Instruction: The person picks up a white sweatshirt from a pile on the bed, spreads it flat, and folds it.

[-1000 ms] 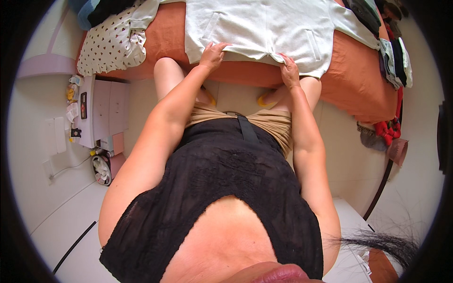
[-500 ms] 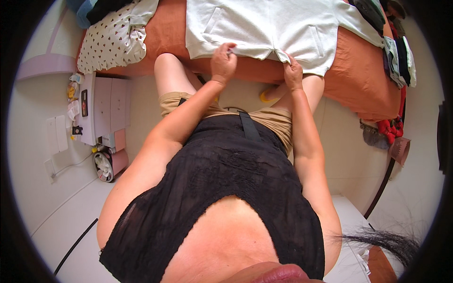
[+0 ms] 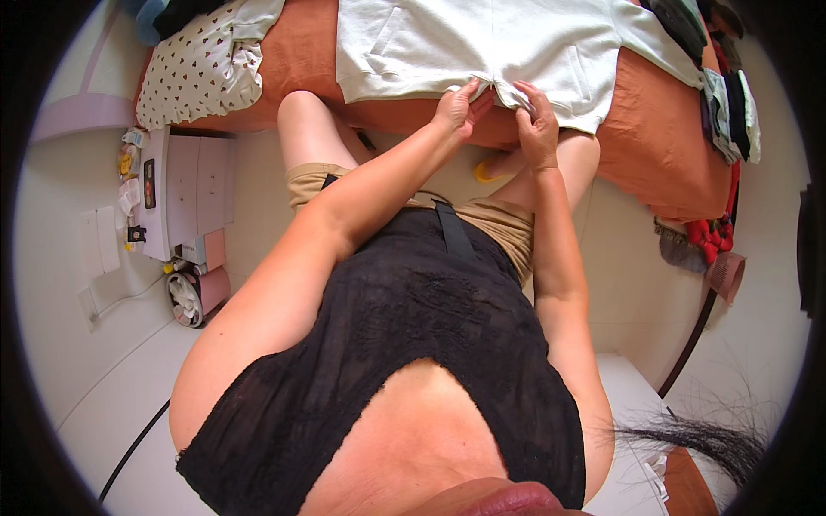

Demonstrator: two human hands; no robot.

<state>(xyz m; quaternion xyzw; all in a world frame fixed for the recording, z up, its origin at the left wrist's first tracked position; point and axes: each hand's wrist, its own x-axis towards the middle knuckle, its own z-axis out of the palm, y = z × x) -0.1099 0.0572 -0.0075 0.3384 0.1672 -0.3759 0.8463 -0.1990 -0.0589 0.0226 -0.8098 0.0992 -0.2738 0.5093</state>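
Observation:
A white zip-up jacket (image 3: 456, 43) lies spread on the bed in front of me, its hem toward me and its front split at the lower middle. My left hand (image 3: 463, 112) is at the hem just left of the split, thumb on the cloth and the other fingers reaching below the edge. On the right side of the split, my right hand (image 3: 539, 129) holds the hem corner between thumb and fingers. The two hands are close together but apart. The zip ends between them are too small to make out.
An orange-covered bed (image 3: 662, 146) bears the jacket. To its left lies a white patterned garment (image 3: 202, 73), and folded clothes (image 3: 727, 107) sit at the right edge. A pale cabinet (image 3: 194, 185) stands at the left, with a pink bin (image 3: 198, 297) beside it.
My left hand has moved right, from open above the left hem to the front split. The right hand stays at its corner, with its fingers shifted upward.

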